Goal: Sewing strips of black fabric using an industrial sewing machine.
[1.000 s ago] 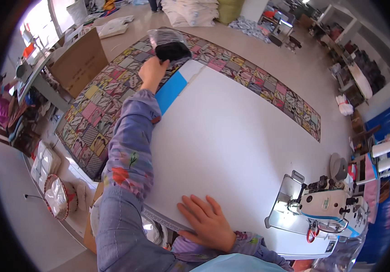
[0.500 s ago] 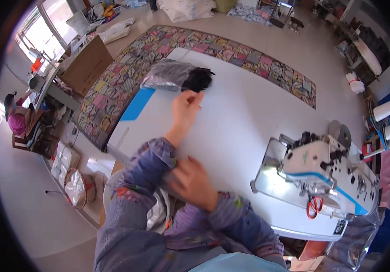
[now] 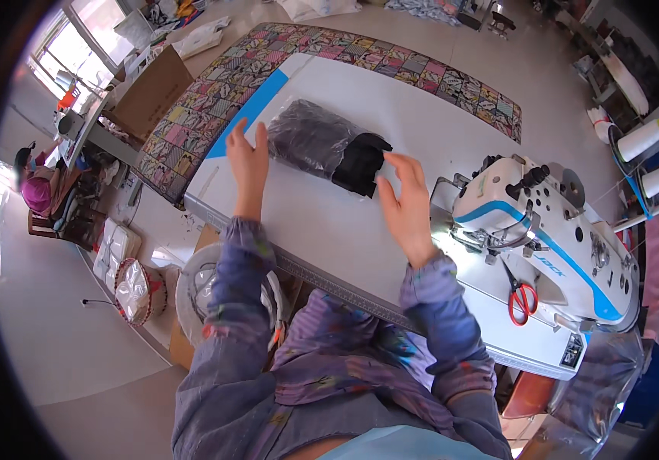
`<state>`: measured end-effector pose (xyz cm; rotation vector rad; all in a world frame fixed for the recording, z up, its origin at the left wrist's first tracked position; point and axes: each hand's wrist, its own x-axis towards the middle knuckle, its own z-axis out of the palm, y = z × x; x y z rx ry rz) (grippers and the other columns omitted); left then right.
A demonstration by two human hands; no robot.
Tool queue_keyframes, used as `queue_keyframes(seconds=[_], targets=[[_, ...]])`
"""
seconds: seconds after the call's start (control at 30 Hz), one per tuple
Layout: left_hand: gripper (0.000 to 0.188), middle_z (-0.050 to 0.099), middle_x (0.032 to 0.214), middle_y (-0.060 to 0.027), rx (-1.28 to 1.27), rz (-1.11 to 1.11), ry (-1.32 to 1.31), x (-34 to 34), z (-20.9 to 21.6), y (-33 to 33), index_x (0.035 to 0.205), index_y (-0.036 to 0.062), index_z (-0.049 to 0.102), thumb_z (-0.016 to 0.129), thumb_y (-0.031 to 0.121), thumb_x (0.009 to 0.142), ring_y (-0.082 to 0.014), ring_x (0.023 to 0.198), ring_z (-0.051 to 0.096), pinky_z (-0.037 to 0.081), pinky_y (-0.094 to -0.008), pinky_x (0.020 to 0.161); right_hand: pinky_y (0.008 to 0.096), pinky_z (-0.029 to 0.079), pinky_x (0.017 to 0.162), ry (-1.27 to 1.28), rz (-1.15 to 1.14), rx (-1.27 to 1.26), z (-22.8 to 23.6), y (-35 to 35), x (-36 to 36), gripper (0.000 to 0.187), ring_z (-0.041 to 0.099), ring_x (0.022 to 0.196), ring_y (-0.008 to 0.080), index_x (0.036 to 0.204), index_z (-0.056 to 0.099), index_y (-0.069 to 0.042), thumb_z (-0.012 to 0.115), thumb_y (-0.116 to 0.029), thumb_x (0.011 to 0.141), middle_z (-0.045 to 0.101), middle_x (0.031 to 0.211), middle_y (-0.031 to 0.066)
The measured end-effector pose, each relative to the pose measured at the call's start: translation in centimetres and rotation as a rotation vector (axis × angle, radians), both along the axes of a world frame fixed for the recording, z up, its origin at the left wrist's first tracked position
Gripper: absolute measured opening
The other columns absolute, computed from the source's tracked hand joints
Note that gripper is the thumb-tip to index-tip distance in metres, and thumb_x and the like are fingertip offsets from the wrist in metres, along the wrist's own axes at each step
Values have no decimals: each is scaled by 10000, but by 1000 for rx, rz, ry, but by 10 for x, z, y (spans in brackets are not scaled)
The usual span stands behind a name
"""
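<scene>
across the middle of the frame runs a white worktable [image 3: 329, 222], its near edge a grey ruled strip slanting from centre left down toward lower right. a blue band [image 3: 249, 107] marks its far left end. on it, upper centre, lies a clear plastic bag [image 3: 310, 138] with dark fabric inside; a black folded piece [image 3: 360, 165] sticks out of its right end onto the bare tabletop.

the left hand [image 3: 246, 161] is flat and open, fingers spread, just beside the bag's left end; whether it touches the plastic i cannot tell. the right hand [image 3: 404, 199] is open too, fingers loosely curled, just right of the black piece and holding nothing. the two hands are well apart, with the bag between them.

there is plenty of bare white surface between the bag and the near edge, and more beyond it toward the top of the frame. to the right the room ends at a white sewing machine [image 3: 544, 230] with a blue stripe; red-handled scissors [image 3: 521, 295] lie on its bed.

beyond the table's far side a patchwork cloth [image 3: 391, 65] lies spread. at upper left is a cardboard box [image 3: 153, 92], its contents not visible. at lower left, on the floor, there is a small basket [image 3: 134, 291] lined with shiny plastic. two white thread cones [image 3: 647, 157] show at upper right.
</scene>
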<state>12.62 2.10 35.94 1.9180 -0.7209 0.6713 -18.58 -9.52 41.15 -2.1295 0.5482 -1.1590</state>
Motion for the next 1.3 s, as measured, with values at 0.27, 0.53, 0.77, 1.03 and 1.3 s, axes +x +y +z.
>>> queue_keyframes(seconds=[0.27,0.53,0.77,1.03,1.3], targets=[[211,796,1032,-128,-84,-240,325,-4,-16,-24,1211,35,765,684,188,1091,-244,915,750,572,-362,856,498,509,1111,660,9,-8,-11,-71,61,623,608,1285,452,1398,644,12,801,-394,952,639,1381,247],[163,776,1036,-124,-260,-70,338,35,-12,-2,1174,8,758,692,113,1068,-239,956,727,560,-359,885,507,570,1011,842,143,-153,17,-31,119,606,658,1235,435,1247,659,44,769,-486,974,660,1288,237],[191,747,1150,-152,-237,35,-60,-22,9,3,1182,43,749,727,77,995,-359,1169,665,494,-464,1032,514,615,916,874,106,-330,13,-24,138,525,737,1116,419,1187,661,34,756,-448,1002,742,1126,230],[175,725,1136,-39,170,-398,-196,-133,19,10,1031,111,755,783,132,860,-296,1252,651,394,-549,1222,505,641,824,815,142,-460,29,-35,141,230,795,991,378,1081,679,8,725,-197,986,794,1028,236],[233,688,1160,-61,272,-327,-221,-131,9,6,1067,94,750,811,186,861,-309,1256,608,407,-533,1205,501,625,677,925,2,-528,57,-4,55,59,798,832,405,1038,593,-14,602,-43,988,774,870,183]])
